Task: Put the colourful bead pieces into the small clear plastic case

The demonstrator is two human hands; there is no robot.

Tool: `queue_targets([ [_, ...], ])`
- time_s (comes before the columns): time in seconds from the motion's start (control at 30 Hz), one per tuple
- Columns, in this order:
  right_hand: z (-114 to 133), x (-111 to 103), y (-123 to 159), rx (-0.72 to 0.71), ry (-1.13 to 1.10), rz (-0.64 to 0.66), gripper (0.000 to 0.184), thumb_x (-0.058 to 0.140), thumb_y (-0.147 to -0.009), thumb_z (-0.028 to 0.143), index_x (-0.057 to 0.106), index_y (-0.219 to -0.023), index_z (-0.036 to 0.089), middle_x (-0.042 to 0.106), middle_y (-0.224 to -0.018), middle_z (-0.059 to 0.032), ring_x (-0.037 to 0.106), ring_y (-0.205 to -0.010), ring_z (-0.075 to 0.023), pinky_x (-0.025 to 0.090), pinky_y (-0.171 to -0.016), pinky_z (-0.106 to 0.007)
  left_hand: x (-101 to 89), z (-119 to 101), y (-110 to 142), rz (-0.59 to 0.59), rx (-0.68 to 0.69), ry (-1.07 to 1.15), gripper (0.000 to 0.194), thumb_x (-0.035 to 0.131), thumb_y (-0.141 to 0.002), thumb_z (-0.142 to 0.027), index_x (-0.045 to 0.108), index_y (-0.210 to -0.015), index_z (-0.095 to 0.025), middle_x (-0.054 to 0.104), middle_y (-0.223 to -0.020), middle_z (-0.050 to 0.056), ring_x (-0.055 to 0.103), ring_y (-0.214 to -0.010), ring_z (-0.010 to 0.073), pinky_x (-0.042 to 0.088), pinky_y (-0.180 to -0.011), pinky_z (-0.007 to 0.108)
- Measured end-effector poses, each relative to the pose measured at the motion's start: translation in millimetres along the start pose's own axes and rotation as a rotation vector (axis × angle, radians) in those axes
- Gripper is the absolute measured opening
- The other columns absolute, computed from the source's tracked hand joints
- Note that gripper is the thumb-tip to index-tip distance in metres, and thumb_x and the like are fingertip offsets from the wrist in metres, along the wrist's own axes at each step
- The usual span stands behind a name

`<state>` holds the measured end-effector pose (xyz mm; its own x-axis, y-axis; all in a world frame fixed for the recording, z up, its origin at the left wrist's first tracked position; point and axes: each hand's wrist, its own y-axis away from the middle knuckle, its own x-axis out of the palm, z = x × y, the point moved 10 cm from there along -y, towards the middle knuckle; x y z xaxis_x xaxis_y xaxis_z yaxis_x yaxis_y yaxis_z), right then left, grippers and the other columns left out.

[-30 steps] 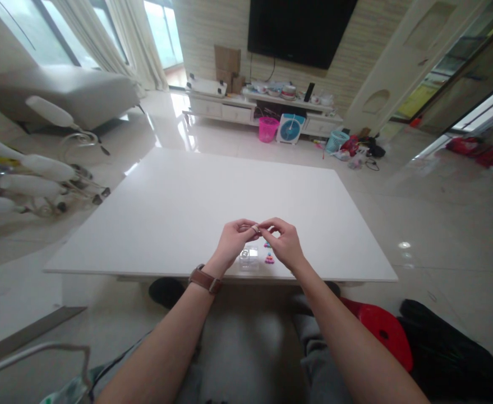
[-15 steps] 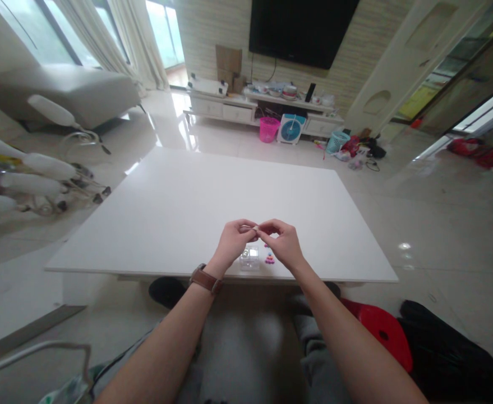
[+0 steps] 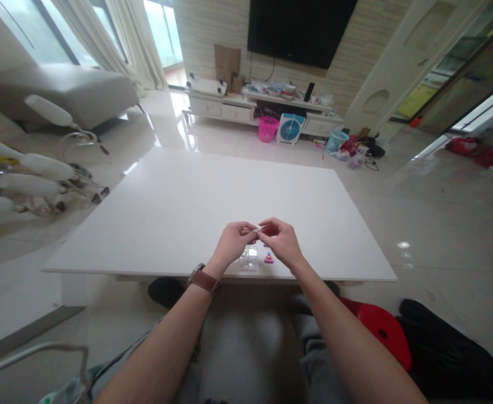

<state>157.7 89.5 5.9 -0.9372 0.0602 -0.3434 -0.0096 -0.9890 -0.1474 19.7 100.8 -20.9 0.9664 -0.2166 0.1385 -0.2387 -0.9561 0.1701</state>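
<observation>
My left hand (image 3: 233,242) and my right hand (image 3: 283,241) meet fingertip to fingertip above the near part of the white table (image 3: 179,207). Both are closed in a pinch on a small, thin whitish piece (image 3: 258,230), too small to name. Just below the hands, a clear plastic compartment box (image 3: 248,262) sits near the table's front edge, with something round and pale in one compartment. To its right lies a little cluster of pink, orange and blue beads (image 3: 268,257). More coloured bits are partly hidden under my right hand.
A red stool (image 3: 381,331) and a black bag (image 3: 443,348) are at my right side. White-padded folded chairs (image 3: 40,168) stand left of the table. Beyond it are a pink basket (image 3: 267,130), a blue fan (image 3: 290,129) and a low cabinet (image 3: 238,112).
The fingertips of my right hand have opened slightly around the small piece, and more of it shows. Otherwise both hands stay in nearly the same place.
</observation>
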Motion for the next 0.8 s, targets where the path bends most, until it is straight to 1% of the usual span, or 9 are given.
queue_targets([
  [0.17,-2.3,0.2,-0.9,0.009,-0.024,0.000,0.018,0.073,-0.074,0.028,0.071,-0.090,0.020,0.071,-0.074,-0.0009,0.066,-0.068,-0.0160,0.055,-0.063,-0.028,3.7,0.7,-0.1,0.038,-0.005,0.027,0.018,0.084,-0.068,-0.029,0.075,-0.076,-0.015,0.075,-0.067,0.007,0.070,-0.066,0.0180,0.058,-0.073,0.034],
  [0.27,-3.3,-0.3,-2.1,0.010,-0.031,-0.008,0.017,0.073,-0.072,0.026,0.070,-0.088,0.020,0.069,-0.072,-0.0005,0.065,-0.066,-0.0156,0.054,-0.062,-0.028,6.2,2.3,0.2,0.058,-0.030,0.056,0.023,0.086,-0.066,-0.032,0.075,-0.076,-0.015,0.075,-0.067,0.007,0.069,-0.067,0.0172,0.058,-0.074,0.033],
  [0.47,-7.0,-1.2,-3.5,0.045,-0.067,-0.023,0.019,0.073,-0.070,0.027,0.066,-0.085,0.020,0.067,-0.071,0.0002,0.063,-0.066,-0.0152,0.051,-0.060,-0.026,10.5,5.0,3.2,0.095,-0.105,0.094,0.028,0.086,-0.069,-0.030,0.075,-0.087,-0.011,0.076,-0.075,0.007,0.070,-0.071,0.0147,0.058,-0.080,0.032],
  [0.6,-11.0,-2.3,-5.0,0.094,-0.158,-0.041,0.024,0.077,-0.066,0.031,0.063,-0.083,0.020,0.066,-0.071,-0.0004,0.064,-0.067,-0.0162,0.051,-0.062,-0.028,8.8,8.4,4.0,0.076,-0.148,0.161,0.032,0.086,-0.069,-0.027,0.074,-0.092,-0.009,0.077,-0.078,0.009,0.071,-0.074,0.0150,0.058,-0.086,0.034],
  [0.7,-13.5,-2.8,-6.2,0.121,-0.219,-0.052,0.027,0.079,-0.063,0.032,0.062,-0.081,0.020,0.066,-0.069,0.0001,0.063,-0.066,-0.0159,0.050,-0.063,-0.028,4.9,8.3,3.1,0.051,-0.127,0.185,0.036,0.089,-0.066,-0.028,0.073,-0.092,-0.009,0.078,-0.082,0.010,0.073,-0.079,0.0164,0.057,-0.091,0.036],
  [0.8,-16.7,-1.7,-6.5,0.156,-0.267,-0.051,0.032,0.082,-0.061,0.034,0.062,-0.080,0.019,0.066,-0.067,0.0006,0.062,-0.065,-0.0152,0.048,-0.061,-0.027,-1.6,8.4,1.5,0.008,-0.099,0.182,0.039,0.090,-0.064,-0.031,0.073,-0.091,-0.009,0.078,-0.080,0.010,0.073,-0.079,0.0172,0.057,-0.092,0.037],
])
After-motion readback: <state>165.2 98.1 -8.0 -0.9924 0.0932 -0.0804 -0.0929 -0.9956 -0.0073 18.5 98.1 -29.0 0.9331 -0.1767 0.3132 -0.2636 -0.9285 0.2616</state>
